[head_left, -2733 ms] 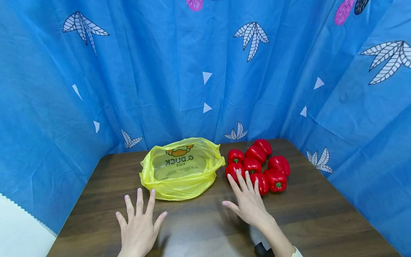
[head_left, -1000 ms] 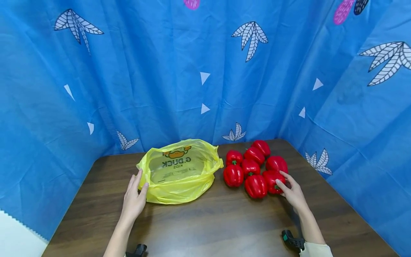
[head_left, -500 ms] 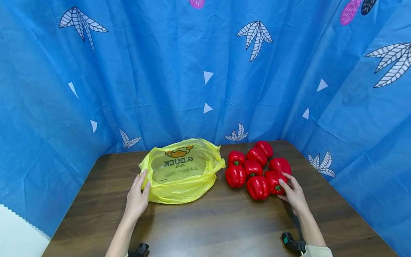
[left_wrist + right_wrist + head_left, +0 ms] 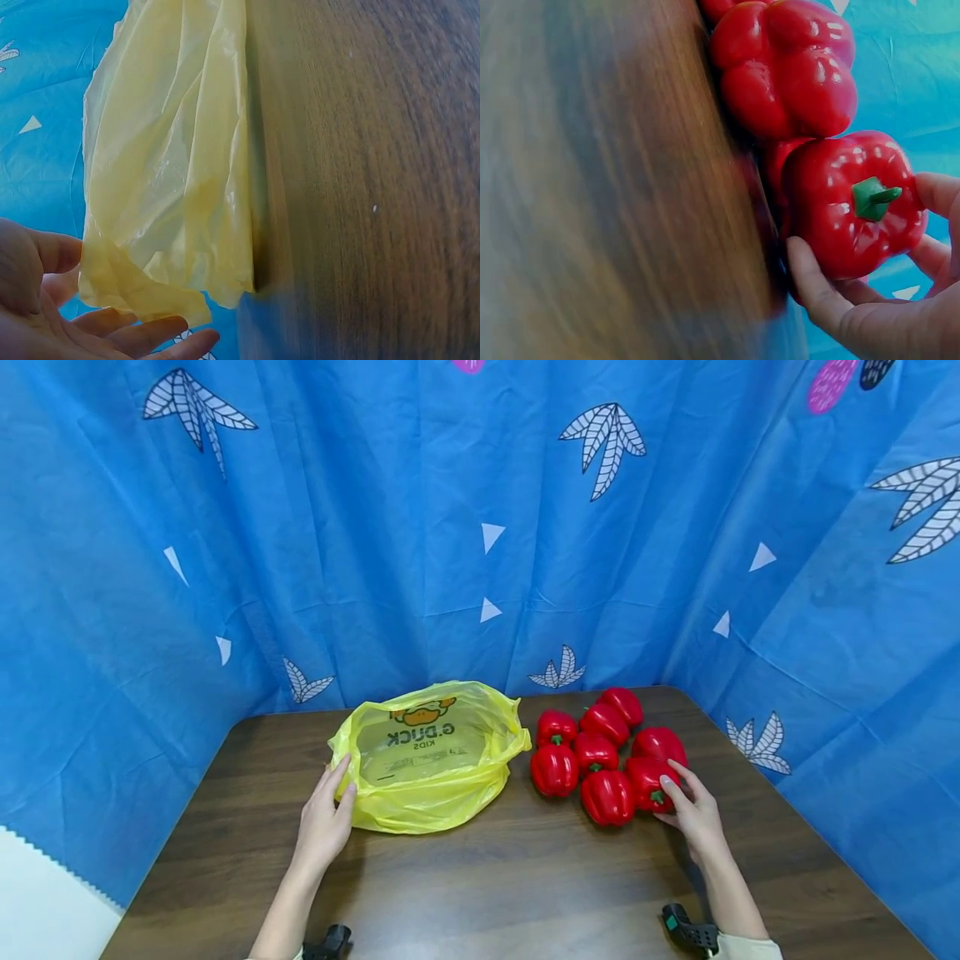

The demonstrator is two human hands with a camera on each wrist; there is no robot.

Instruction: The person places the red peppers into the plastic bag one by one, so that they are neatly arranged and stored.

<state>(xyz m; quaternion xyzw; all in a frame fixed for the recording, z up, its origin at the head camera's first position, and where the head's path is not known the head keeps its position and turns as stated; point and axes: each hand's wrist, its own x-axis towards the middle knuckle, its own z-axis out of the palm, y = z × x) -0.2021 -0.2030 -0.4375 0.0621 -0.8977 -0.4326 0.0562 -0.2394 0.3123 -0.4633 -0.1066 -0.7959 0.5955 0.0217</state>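
Observation:
A yellow plastic bag (image 4: 427, 806) with a duck print stands with its mouth open on the table. My left hand (image 4: 324, 822) is at its left side, the thumb and relaxed fingers touching the plastic; in the left wrist view the hand (image 4: 60, 307) lies around the bag's (image 4: 165, 172) corner. Several red bell peppers are clustered to the right of the bag. The front right pepper (image 4: 647, 777) is held by my right hand (image 4: 697, 818). Seen from the right wrist, the thumb and fingers of my hand (image 4: 900, 315) grip this green-stemmed pepper (image 4: 825, 210) from opposite sides.
Other peppers (image 4: 607, 797) touch or stand close to the held one. The wooden table (image 4: 480, 893) extends in front of the bag and peppers. A blue patterned curtain (image 4: 420, 527) hangs behind and along both sides.
Both hands were spread over the table at first. The left has moved up to the bag's side, and the right has moved rightward and taken hold of a pepper. In the last second, both have stayed nearly still.

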